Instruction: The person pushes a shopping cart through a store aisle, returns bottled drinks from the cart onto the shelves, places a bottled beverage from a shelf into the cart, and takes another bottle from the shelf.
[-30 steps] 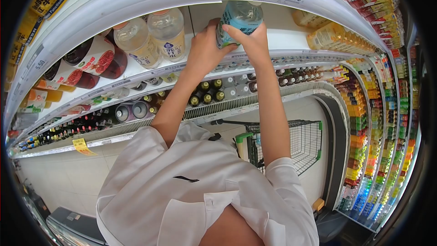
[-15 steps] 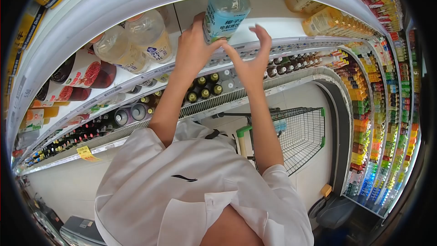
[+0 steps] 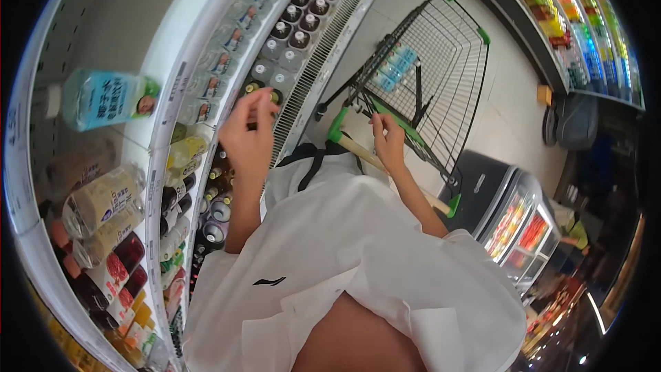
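My left hand (image 3: 246, 134) is held before the lower shelves, empty, its fingers loosely bent with a gap between them and the thumb. Over the cart's handle (image 3: 361, 153), my right hand (image 3: 390, 143) is loosely curled with nothing visible in it; whether it touches the cart is unclear. A bottle with a blue Chinese-character label (image 3: 107, 101) stands on the upper shelf, apart from my left hand. The shopping cart (image 3: 444, 48) has a wire basket and green corners. Inside lies a pack of blue-labelled bottles (image 3: 398, 69).
Clear bottles with pale labels (image 3: 103, 203) and dark red juice bottles (image 3: 127, 255) line the shelf at left. Dark bottles with white caps (image 3: 301, 17) fill a lower row. A grey chiller cabinet (image 3: 492, 189) stands at right, with a person (image 3: 575, 231) beyond it.
My left hand has come away from the blue-labelled bottle, which stays on the shelf. Both hands have dropped lower, and the view has turned rightward, bringing more of the cart into sight.
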`<state>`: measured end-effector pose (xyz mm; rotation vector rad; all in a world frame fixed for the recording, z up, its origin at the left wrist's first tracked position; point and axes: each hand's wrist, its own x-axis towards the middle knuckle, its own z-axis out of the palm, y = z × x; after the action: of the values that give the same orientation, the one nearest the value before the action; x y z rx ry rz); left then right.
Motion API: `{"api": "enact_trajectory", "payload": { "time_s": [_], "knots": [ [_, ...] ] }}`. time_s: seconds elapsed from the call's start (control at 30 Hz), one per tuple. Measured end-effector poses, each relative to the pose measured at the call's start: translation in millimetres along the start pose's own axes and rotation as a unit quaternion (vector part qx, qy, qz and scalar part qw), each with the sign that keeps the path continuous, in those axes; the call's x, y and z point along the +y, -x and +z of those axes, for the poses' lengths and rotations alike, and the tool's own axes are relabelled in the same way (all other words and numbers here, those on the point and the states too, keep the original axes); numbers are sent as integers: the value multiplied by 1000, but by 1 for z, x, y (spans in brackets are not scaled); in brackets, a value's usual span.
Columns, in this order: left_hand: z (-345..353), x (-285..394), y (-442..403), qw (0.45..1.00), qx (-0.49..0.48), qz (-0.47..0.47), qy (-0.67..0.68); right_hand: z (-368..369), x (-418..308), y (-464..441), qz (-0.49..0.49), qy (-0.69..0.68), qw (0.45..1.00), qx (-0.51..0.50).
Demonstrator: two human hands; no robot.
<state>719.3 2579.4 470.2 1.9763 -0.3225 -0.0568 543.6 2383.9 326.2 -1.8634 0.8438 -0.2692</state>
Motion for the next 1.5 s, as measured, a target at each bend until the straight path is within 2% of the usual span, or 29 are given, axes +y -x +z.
{"api": "enact_trajectory", "payload": {
  "time_s": [0.03, 0.1, 0.17, 0.2, 0.3, 0.33, 0.43, 0.57, 0.63, 0.67, 0.73, 0.77, 0.8, 0.83, 0.87, 0.93, 0.97, 1.0, 1.07, 1.13, 1.2, 1.27, 1.3, 1.33, 1.43, 1.5],
  "knots": [
    [21, -9, 2, 998, -46, 24, -27, 4, 12, -2, -34, -43, 998, 40],
    [60, -16, 7, 992, -105, 50, -57, -2, 31, -6, -9, -37, 998, 44],
    [94, -12, 15, 968, -223, 67, -98, -13, 45, -10, 28, -50, 998, 30],
    [112, -11, 18, 965, -233, 68, -102, -21, 54, -13, 36, -55, 997, 35],
    [165, -12, 27, 911, -370, 94, -155, -53, 78, -21, 43, -41, 998, 32],
    [183, -17, 31, 909, -375, 92, -158, -62, 97, -22, 48, -44, 997, 32],
    [245, -42, 40, 858, -441, 144, -219, -92, 151, -36, 51, -55, 997, -4],
    [354, -107, 36, 822, -485, 142, -264, -116, 255, -69, 142, -31, 988, -59],
    [419, -159, 27, 798, -520, 93, -290, -113, 319, -93, 158, 11, 985, -72],
    [450, -196, 26, 798, -519, 96, -292, -108, 357, -104, 172, 59, 979, -88],
    [506, -273, 24, 787, -511, -10, -346, -88, 438, -123, 167, 80, 980, -68],
    [526, -299, 21, 732, -534, -89, -413, -82, 465, -131, 214, 84, 967, -111],
    [539, -317, 21, 731, -532, -95, -416, -78, 485, -141, 260, 89, 949, -152],
    [553, -334, 18, 710, -527, -121, -451, -75, 504, -154, 320, 38, 929, -183],
    [565, -352, 19, 686, -523, -147, -484, -68, 523, -165, 322, 37, 928, -185],
    [582, -364, 18, 700, -508, -173, -471, -48, 548, -182, 346, -122, 924, -108],
    [587, -372, 18, 761, -448, -138, -449, -43, 554, -190, 358, -185, 911, -85],
    [590, -385, 19, 814, -384, -103, -424, -31, 571, -198, 362, -187, 909, -87],
    [596, -410, 12, 797, -395, -82, -449, -4, 607, -213, 323, -133, 936, -49],
    [603, -424, 8, 828, -360, -93, -420, -1, 600, -230, 333, -144, 930, -59],
    [605, -421, 7, 831, -349, -106, -419, 5, 592, -242, 345, -154, 923, -69],
    [598, -417, 15, 859, -310, -91, -396, 15, 592, -246, 362, -299, 883, -4],
    [597, -416, 19, 856, -305, -161, -384, 14, 593, -250, 381, -312, 869, -48],
    [595, -428, 23, 855, -303, -164, -387, 13, 593, -250, 382, -312, 868, -52],
    [593, -447, 28, 805, -372, -245, -392, 11, 588, -246, 407, -323, 854, 28],
    [596, -451, 31, 798, -377, -274, -383, 1, 585, -240, 419, -290, 860, 9]
  ]
}}
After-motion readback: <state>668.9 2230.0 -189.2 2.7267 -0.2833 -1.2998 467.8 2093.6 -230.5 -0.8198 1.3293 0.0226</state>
